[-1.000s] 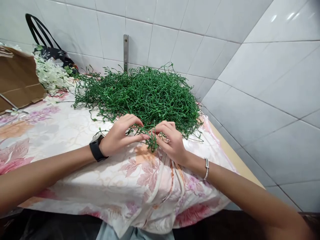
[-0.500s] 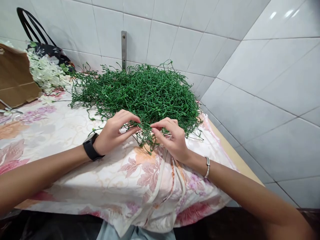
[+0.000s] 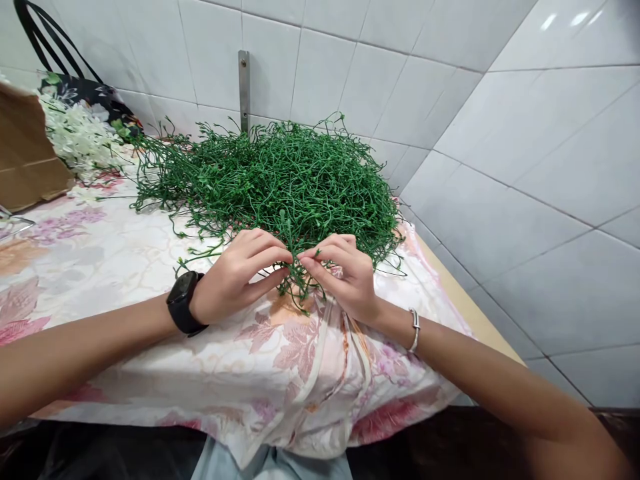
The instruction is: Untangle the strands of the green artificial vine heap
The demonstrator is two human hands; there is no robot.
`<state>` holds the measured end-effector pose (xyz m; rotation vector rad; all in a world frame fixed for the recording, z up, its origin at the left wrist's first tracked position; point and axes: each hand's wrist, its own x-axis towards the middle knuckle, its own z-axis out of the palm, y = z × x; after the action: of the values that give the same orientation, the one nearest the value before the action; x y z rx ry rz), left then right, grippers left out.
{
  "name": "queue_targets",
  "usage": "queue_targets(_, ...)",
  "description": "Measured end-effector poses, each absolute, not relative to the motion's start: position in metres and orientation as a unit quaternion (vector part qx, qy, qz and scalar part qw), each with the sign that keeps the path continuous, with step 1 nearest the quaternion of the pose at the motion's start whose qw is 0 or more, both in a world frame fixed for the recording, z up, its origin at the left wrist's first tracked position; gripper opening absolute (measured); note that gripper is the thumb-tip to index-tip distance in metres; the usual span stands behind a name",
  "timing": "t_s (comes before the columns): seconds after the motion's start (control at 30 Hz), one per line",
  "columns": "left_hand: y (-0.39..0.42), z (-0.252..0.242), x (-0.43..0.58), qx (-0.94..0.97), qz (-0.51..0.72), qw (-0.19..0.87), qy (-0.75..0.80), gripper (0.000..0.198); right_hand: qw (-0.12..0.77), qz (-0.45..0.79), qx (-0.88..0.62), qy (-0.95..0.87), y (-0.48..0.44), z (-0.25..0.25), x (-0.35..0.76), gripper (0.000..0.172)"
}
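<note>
A large tangled heap of thin green artificial flower stems (image 3: 300, 177) lies on the floral tablecloth (image 3: 200, 373). At its front edge my left hand (image 3: 245, 270), with a black watch on the wrist, pinches a green stem between thumb and fingers. My right hand (image 3: 345, 273), wearing a silver bracelet, is closed close beside it on a stem with a small green tip showing above the fingers. The fingertips of both hands nearly meet. Loose stems (image 3: 300, 293) hang below them over the cloth.
White artificial flowers (image 3: 83, 133) lie at the back left, between a brown cardboard piece (image 3: 30, 150) and a dark floral bag (image 3: 85, 90) with black handles. A metal bracket (image 3: 244, 90) is fixed to the tiled wall behind the heap. The bare table edge (image 3: 480, 313) shows at right.
My left hand has moved right and slightly down, bringing its fingertips closer to my right hand's. A green tip now shows at my right fingers. The view has shifted slightly.
</note>
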<state>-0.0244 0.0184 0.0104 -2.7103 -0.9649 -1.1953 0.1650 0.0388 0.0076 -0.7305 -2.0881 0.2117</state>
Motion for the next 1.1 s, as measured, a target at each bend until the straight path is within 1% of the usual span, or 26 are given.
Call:
queue_targets(0.17, 0.024, 0.017, -0.035, -0.814, -0.447, -0.023, -0.369, 0.008, 0.534, 0.208, -0.381, -0.725, 0.048, 0.005, 0.167, 0.013)
queue_targets(0.23, 0.030, 0.019, -0.040, -0.775, -0.488, -0.034, -0.400, 0.009, 0.550, 0.240, -0.388, -0.700, 0.054, 0.004, 0.169, 0.018)
queue_targets(0.37, 0.037, 0.019, -0.047, -0.725, -0.536, -0.051, -0.430, 0.010, 0.516, 0.214, -0.409, -0.722, 0.060, 0.005, 0.172, 0.027)
queue_targets(0.43, 0.036, 0.020, -0.047, -0.735, -0.531, -0.045, -0.419, 0.010, 0.497, 0.204, -0.413, -0.735, 0.059, 0.004, 0.172, 0.026)
queue_targets(0.5, 0.033, 0.020, -0.045, -0.760, -0.512, -0.035, -0.399, 0.011, 0.490, 0.190, -0.412, -0.744, 0.058, 0.004, 0.172, 0.021)
queue_targets(0.6, 0.027, 0.021, -0.042, -0.801, -0.473, -0.026, -0.365, 0.012, 0.510, 0.149, -0.410, -0.741, 0.057, 0.004, 0.171, 0.010)
queue_targets(0.7, 0.024, 0.020, -0.039, -0.831, -0.437, -0.024, -0.343, 0.014, 0.534, 0.102, -0.398, -0.739, 0.054, 0.007, 0.172, 0.019)
queue_targets(0.73, 0.023, 0.020, -0.038, -0.839, -0.425, -0.023, -0.339, 0.014, 0.534, 0.088, -0.385, -0.748, 0.052, 0.008, 0.172, 0.020)
queue_targets(0.8, 0.022, 0.018, -0.035, -0.852, -0.405, -0.019, -0.330, 0.014, 0.504, 0.068, -0.344, -0.789, 0.047, 0.011, 0.172, 0.018)
queue_targets(0.9, 0.020, 0.013, -0.031, -0.869, -0.383, -0.008, -0.314, 0.015, 0.387, 0.052, -0.277, -0.878, 0.041, 0.014, 0.170, 0.017)
queue_targets(0.97, 0.019, 0.010, -0.030, -0.878, -0.371, 0.001, -0.303, 0.016, 0.314, 0.046, -0.241, -0.917, 0.039, 0.013, 0.168, 0.020)
queue_targets(1.03, 0.019, 0.007, -0.029, -0.886, -0.358, 0.009, -0.296, 0.017, 0.289, 0.042, -0.220, -0.931, 0.039, 0.012, 0.167, 0.024)
queue_targets(1.1, 0.018, 0.006, -0.028, -0.892, -0.345, 0.018, -0.293, 0.017, 0.296, 0.033, -0.212, -0.931, 0.040, 0.010, 0.167, 0.027)
